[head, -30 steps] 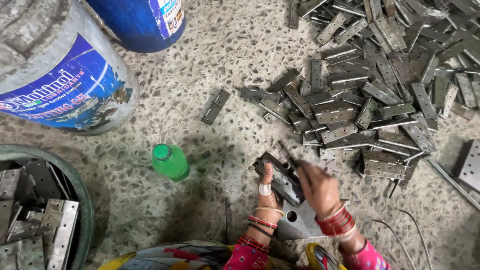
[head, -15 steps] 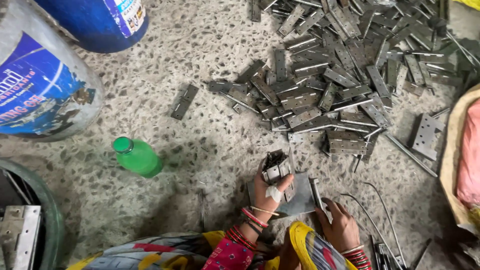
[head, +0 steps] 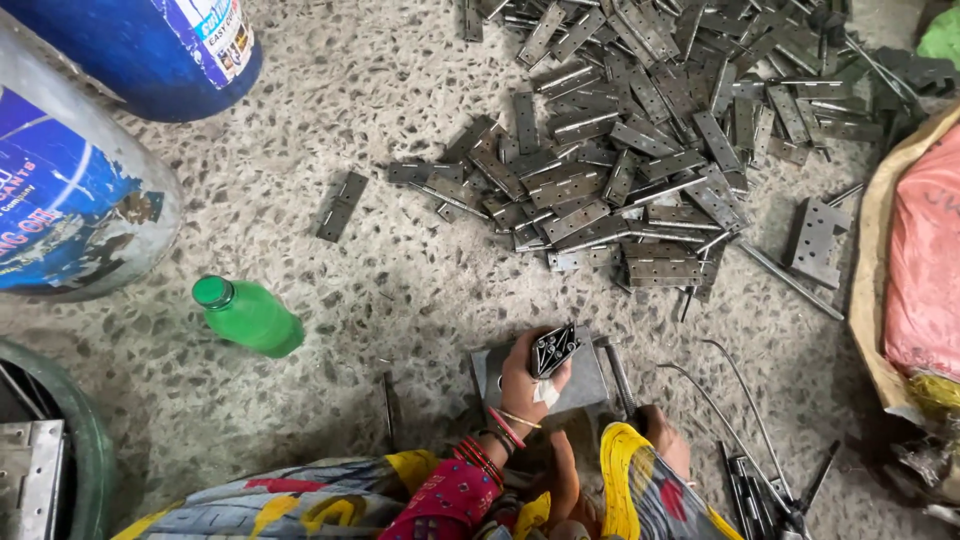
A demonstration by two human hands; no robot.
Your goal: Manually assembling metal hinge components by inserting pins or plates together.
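Speckled floor [head: 400, 290], hinge pile [head: 640, 150], green bottle [head: 250, 317] nearby, left hand [head: 530, 385] gripping hinge [head: 553, 350], right hand [head: 665, 440] grip unclear

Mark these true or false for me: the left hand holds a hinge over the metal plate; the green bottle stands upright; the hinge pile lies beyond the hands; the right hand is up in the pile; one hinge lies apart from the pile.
1. The left hand holds a hinge over the metal plate. True.
2. The green bottle stands upright. False: it lies on its side on the floor.
3. The hinge pile lies beyond the hands. True.
4. The right hand is up in the pile. False: it is low, near the knee, gripping a dark handle.
5. One lone hinge lies apart, left of the pile. True.
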